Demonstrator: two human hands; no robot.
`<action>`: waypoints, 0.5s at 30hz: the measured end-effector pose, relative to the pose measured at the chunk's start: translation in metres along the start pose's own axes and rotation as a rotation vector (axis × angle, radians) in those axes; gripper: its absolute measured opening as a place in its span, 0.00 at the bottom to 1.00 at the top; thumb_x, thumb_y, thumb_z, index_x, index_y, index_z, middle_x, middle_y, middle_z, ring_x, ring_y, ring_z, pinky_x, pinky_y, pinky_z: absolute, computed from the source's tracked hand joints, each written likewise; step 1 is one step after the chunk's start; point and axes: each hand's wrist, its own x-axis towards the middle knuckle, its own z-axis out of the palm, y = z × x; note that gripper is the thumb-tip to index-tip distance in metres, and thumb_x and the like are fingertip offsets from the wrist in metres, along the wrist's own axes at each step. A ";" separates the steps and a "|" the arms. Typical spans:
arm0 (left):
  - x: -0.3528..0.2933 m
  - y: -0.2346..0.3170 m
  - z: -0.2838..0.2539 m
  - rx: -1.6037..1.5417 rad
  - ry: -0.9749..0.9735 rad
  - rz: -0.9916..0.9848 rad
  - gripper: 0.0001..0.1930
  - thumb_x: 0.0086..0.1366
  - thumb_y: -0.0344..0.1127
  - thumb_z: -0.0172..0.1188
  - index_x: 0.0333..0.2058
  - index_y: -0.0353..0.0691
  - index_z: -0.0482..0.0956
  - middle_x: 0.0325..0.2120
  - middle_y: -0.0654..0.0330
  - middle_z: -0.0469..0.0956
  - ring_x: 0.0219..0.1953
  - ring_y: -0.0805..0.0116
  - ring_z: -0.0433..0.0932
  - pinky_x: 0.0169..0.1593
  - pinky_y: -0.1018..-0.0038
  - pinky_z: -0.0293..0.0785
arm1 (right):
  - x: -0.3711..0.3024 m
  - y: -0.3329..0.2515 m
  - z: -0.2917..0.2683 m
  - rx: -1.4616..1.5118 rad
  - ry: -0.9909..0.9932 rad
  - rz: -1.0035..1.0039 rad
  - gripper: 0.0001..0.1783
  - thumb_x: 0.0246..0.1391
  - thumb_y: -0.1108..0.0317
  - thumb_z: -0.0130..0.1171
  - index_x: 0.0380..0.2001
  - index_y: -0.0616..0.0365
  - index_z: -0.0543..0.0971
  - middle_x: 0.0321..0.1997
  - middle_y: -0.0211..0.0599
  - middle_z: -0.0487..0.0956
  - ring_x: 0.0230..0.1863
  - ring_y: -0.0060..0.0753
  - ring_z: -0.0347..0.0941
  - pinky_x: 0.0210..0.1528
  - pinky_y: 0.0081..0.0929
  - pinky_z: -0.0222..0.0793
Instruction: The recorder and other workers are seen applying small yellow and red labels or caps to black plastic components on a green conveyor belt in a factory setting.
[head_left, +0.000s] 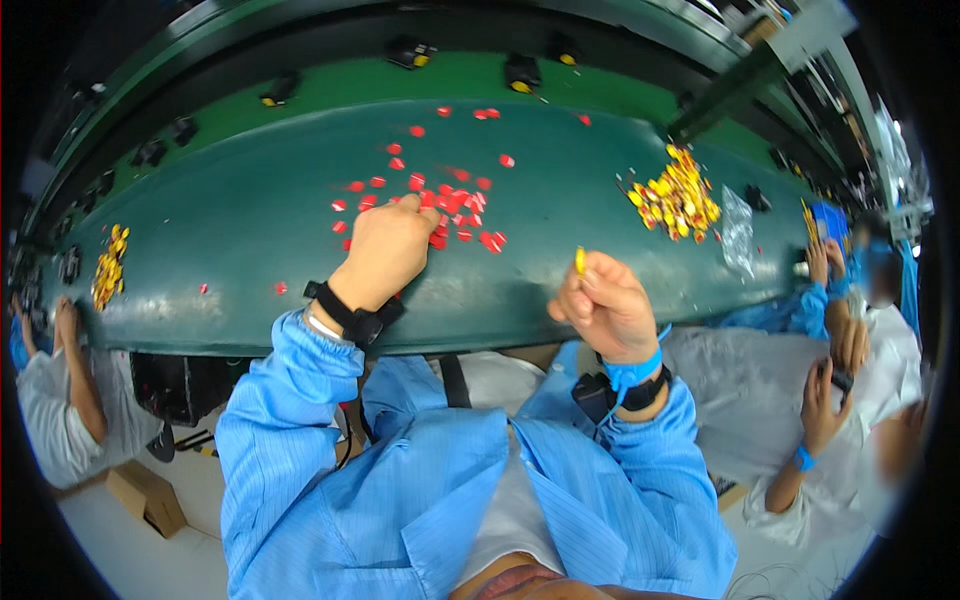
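Note:
Small red pieces (pixel 456 198) lie scattered on the green work surface (pixel 280 190) in front of me. My left hand (pixel 388 248) is at the near left side of this scatter, with bent fingers drawn together and their tips down among the pieces. Whether a piece is between those fingertips is hidden. Raised to the right of the scatter, my right hand (pixel 608 305) pinches a small yellow piece (pixel 580 261) upright between thumb and forefinger. Its other fingers are curled in.
A heap of yellow pieces (pixel 677 197) lies at right, beside a clear plastic bag (pixel 737 232). Another yellow heap (pixel 110 267) is at far left. Small black-and-yellow devices (pixel 521 73) line the green strip beyond. Co-workers' hands (pixel 826 262) are at the right, others at the left edge.

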 end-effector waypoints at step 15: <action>0.032 -0.098 -0.040 0.057 -0.195 0.187 0.08 0.48 0.31 0.63 0.29 0.44 0.80 0.26 0.59 0.72 0.33 0.58 0.74 0.34 0.67 0.73 | 0.025 -0.020 -0.040 -0.112 0.295 -0.119 0.06 0.59 0.69 0.52 0.30 0.59 0.73 0.19 0.30 0.71 0.18 0.22 0.61 0.29 0.27 0.60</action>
